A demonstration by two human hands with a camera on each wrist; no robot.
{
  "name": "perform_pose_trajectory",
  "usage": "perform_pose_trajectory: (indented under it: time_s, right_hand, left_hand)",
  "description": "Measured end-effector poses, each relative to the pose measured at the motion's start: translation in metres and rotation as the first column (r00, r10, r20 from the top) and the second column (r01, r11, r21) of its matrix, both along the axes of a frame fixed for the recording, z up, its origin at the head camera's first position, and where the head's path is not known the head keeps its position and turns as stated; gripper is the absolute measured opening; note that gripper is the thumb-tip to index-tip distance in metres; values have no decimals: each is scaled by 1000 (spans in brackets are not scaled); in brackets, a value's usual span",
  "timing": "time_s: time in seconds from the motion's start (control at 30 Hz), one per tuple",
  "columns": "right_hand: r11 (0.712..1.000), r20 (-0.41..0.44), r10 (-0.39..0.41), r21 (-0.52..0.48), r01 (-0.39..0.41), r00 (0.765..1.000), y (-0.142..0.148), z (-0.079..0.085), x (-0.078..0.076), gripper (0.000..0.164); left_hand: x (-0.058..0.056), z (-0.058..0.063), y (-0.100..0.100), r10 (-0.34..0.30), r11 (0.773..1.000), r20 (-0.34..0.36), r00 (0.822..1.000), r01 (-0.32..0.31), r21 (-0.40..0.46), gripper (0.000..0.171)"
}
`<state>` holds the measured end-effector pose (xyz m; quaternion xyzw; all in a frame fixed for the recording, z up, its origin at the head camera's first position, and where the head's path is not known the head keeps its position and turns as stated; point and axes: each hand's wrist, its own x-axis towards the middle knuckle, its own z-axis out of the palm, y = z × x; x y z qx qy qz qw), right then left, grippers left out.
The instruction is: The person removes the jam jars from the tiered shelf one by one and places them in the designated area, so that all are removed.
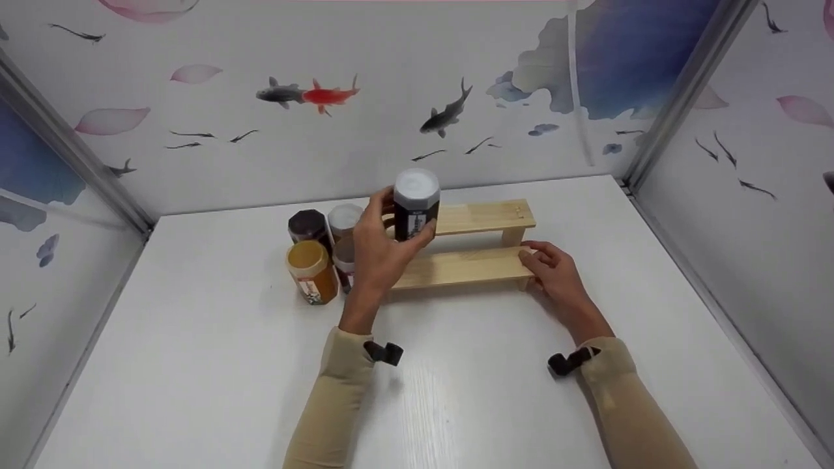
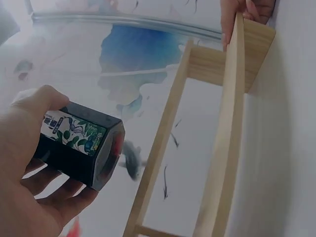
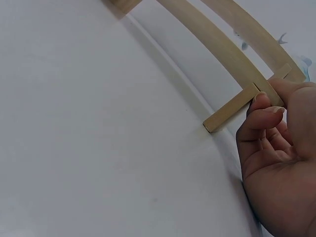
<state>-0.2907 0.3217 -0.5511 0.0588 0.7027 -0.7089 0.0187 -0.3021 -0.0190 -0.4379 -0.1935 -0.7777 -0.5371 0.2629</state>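
Observation:
My left hand [image 1: 380, 251] grips a dark octagonal jar [image 1: 416, 212] with a whitish lid, held up above the wooden two-step rack [image 1: 462, 266]. In the left wrist view a leafy label shows on the jar [image 2: 81, 136], and its base faces the rack [image 2: 234, 133]. At the rack's right end, my right hand [image 1: 557, 277] pinches the lower board between thumb and fingers. The right wrist view shows that hand [image 3: 281, 143] at the board's end, close to the leg [image 3: 230, 108]. The rack's left end is hidden behind my left hand.
Left of the rack stand several jars: a dark-lidded one [image 1: 308, 225], a white-lidded one [image 1: 345, 218], an amber one [image 1: 313, 273] and a brown one [image 1: 343, 257] partly covered by my left hand. Printed panels [image 1: 215, 143] enclose the white table [image 1: 417, 404] at the back and sides.

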Motion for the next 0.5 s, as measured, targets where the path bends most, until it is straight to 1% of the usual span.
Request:
perform_pose_trajectory:
  time_s: [0.13,0.27,0.37,0.5]
  right_hand:
    - [1000,-12,-5,11,5,1000,-1,0,-2,57]
    - [1000,-13,-12,8,12,1000,-2,0,-4,56]
    - [1000,-5,-8,11,8,1000,-2,0,-4,57]
    - [1000,-2,-18,24,18,1000,-1,1,-3,58]
  left_hand:
    - [1,8,-20,38,998,-52,998,-36,42,75]
    - [2,15,-40,52,994,-97,994,-42,102,75]
    - [3,16,-56,64,990,-107,992,-50,131,75]
    - [3,13,-74,85,989,-87,993,-73,131,76]
